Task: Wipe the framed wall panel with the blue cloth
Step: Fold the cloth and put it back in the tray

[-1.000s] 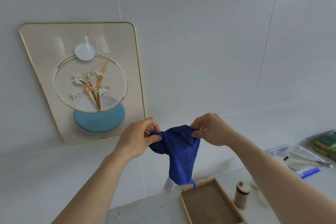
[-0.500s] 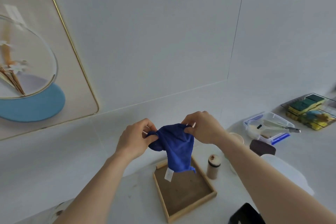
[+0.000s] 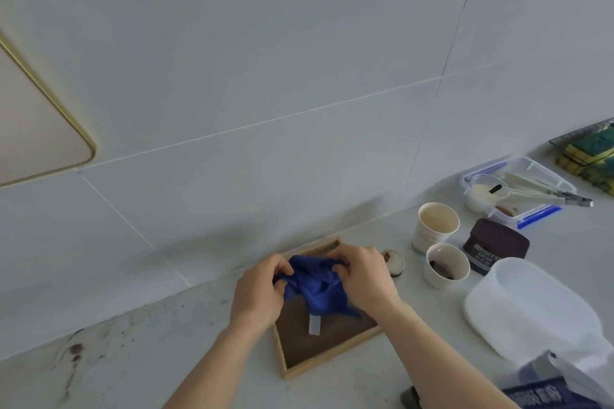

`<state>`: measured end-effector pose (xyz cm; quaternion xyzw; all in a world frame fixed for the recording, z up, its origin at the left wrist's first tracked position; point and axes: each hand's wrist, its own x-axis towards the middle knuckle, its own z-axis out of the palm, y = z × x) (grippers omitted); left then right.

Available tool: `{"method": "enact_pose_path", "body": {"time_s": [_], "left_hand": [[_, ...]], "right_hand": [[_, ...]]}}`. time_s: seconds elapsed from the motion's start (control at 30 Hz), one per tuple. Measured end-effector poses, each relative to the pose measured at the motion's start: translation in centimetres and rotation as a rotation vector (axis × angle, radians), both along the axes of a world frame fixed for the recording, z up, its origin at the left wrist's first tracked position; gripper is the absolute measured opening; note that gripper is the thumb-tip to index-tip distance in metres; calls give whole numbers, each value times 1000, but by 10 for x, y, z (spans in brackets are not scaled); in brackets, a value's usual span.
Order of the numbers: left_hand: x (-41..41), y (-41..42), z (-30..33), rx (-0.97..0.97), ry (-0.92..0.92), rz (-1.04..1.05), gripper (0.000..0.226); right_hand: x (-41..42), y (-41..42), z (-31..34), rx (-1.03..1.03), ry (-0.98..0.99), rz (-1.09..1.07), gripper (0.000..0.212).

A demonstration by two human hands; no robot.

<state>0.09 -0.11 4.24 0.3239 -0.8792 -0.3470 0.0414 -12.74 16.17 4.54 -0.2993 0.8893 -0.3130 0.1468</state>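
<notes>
Cloth (image 3: 317, 289), blue, bunched between both hands at lower centre of the frame, above a shallow wooden tray (image 3: 327, 364) on the counter (image 3: 172, 342). Left hand (image 3: 257, 295) pinches the cloth's left edge, fingers curled tight on the fabric; right hand (image 3: 362, 276) grips the right edge likewise, thumb and fingers closed over a fold. A white tag hangs from the cloth's lower end, over the tray's brown floor. Framed panel (image 3: 36, 129) shows only as a gold-edged corner at the far left of the frame, well apart from the hands; its surface is mostly out of view, so whether it is clean or not cannot be told. Cloth touches no part of the panel. Judgement: wiping is not under way at this moment; the hands look to be gathering or folding the cloth, either before a wipe or after one, and the frame does not settle which. If the wipe is still to come, the cloth must be raised up and to the left to the panel. Right of the tray: two paper cups (image 3: 437, 226), a dark jar (image 3: 495, 246), a white lid (image 3: 528, 309), a clear box with tongs (image 3: 518, 189). Brown stains on the counter at lower left.
</notes>
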Motion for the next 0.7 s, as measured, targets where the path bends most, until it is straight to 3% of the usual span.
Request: {"method": "enact_pose_path", "body": {"time_s": [0.1,0.17,0.23,0.3,0.37,0.6,0.7], "left_hand": [[3,11,-36,28,-77,-44,35],[7,19,-54,122,-211,-132,54],[13,24,-68,163,-375,-227,74],[18,26,-77,72,-522,-330,82],[23,26,-82,-17,-614,-414,84],[33,16,-77,-193,-583,-421,80],[35,10,-55,-260,-563,-413,108]], "right_hand": [[9,5,-35,47,-26,61,30],[15,9,-53,179,-43,173,36],[23,14,-68,357,-102,320,57],[30,21,-80,485,-152,413,83],[34,25,-91,558,-142,446,95],[38,19,-93,606,-101,378,105],[37,18,-81,557,-91,315,114]]}}
